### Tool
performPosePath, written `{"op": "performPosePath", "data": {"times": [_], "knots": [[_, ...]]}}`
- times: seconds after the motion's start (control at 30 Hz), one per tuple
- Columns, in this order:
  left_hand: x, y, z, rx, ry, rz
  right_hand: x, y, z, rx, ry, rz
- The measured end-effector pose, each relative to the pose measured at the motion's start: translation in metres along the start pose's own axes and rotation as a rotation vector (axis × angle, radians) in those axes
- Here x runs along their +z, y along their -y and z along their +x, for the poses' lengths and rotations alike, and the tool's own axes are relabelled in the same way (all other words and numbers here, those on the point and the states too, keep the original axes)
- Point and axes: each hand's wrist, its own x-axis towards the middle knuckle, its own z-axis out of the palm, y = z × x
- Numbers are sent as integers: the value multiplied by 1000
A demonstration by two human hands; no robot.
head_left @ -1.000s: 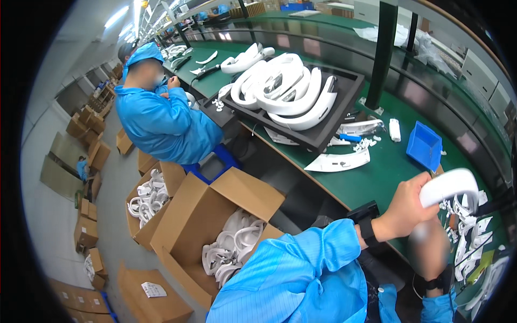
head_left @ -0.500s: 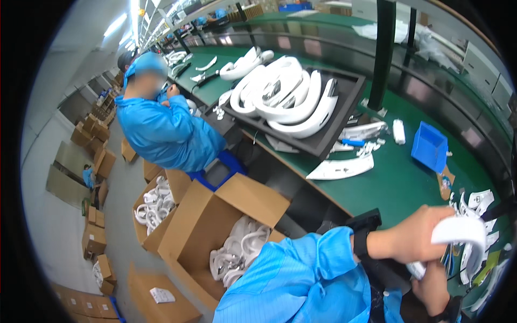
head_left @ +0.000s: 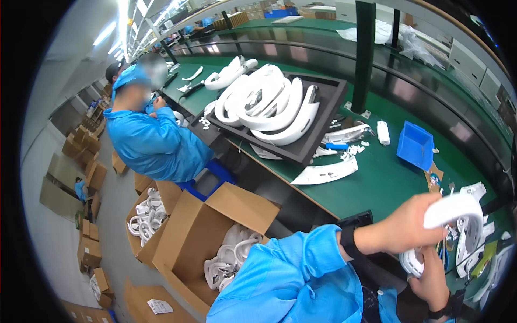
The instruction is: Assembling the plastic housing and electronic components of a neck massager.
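Observation:
A curved white plastic band (head_left: 462, 209), bent like a horseshoe, is in my hands at the lower right. My left hand (head_left: 401, 225) is closed round it, its fingers partly hidden behind the band. Just below, my right hand (head_left: 432, 280) is closed too, gripping the band's lower end (head_left: 412, 262). Beyond the hands, several white shell parts (head_left: 474, 253) and thin wires lie on the green bench (head_left: 366, 188). A blue bin (head_left: 416, 145) stands farther off on the bench.
A black tray (head_left: 328, 116) piled with white curved bands (head_left: 258, 102) rests on the bench. Open cardboard boxes (head_left: 180, 253) with white bands stand on the floor at left. A co-worker in blue (head_left: 156, 140) sits beside the bench. A dark post (head_left: 365, 59) rises behind the tray.
The whole view has shifted slightly, so bench, tray and boxes appear farther left. Both hands still hold the white band, which has turned a little, showing more of its lower end.

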Motion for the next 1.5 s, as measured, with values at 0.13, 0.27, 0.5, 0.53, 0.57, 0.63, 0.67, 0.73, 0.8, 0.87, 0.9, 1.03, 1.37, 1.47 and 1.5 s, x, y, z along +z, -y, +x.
{"op": "performPosePath", "data": {"times": [0.13,0.27,0.5,0.53,0.57,0.63,0.67,0.73,0.8,0.87,0.9,1.03,1.37,1.47,1.5], "knots": [[-3,-21,-3,-255,88,-392,-2,-6,-5,-17,-14,159],[15,-20,-9,-362,434,-706,8,-5,-25,-4,33,386],[6,-6,4,-202,-87,-904,38,3,-9,-114,-548,476],[14,-6,17,-187,-130,-852,25,8,-3,-153,-631,287],[19,-9,24,-187,-199,-819,20,15,4,-116,-671,210],[25,-10,39,-235,-227,-946,29,18,13,-32,-824,190],[20,0,39,-137,-129,-912,36,15,15,8,-875,298],[23,8,43,-148,-97,-769,29,9,21,41,-905,311],[22,25,37,-156,-15,-615,21,2,19,39,-934,225],[20,35,34,-117,183,-174,20,-3,16,26,-904,299],[20,40,32,-157,151,-242,22,-2,16,28,-913,400],[20,44,28,-181,117,-182,21,-1,8,98,-841,492],[26,46,19,-176,28,-135,23,-3,0,142,-823,559],[26,43,16,-191,24,-143,20,-1,-1,155,-799,579],[17,47,15,-158,114,-215,22,-1,0,141,-814,579]]}}
